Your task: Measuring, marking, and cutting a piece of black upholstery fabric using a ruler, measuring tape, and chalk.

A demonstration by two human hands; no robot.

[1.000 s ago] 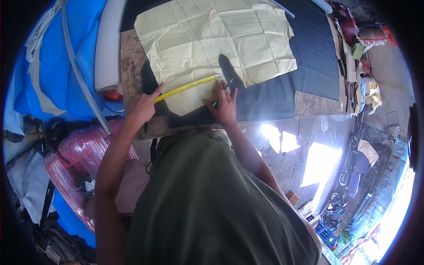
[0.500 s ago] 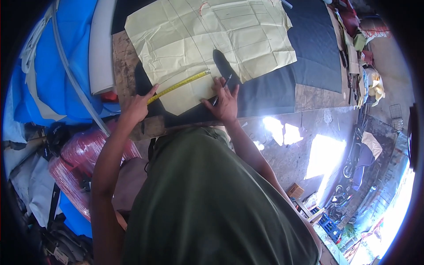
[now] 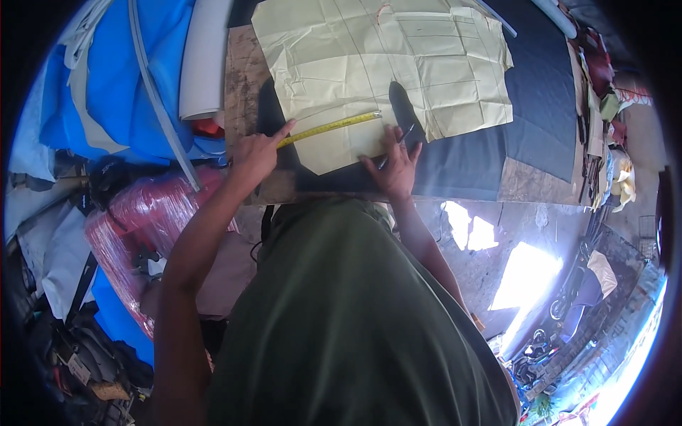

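- Yellow measuring tape lies stretched across the cream paper pattern on dark fabric, placement unchanged from earlier frames.
- Left hand still pins the tape's near end, index finger extended.
- Right hand remains spread flat, fingers apart, pen between them.
- Pattern's near corner sits close to the wooden table edge; fabric rightward lies uncovered.

Left hand forefinger stretched forward; right hand fingers spread, pressing down.
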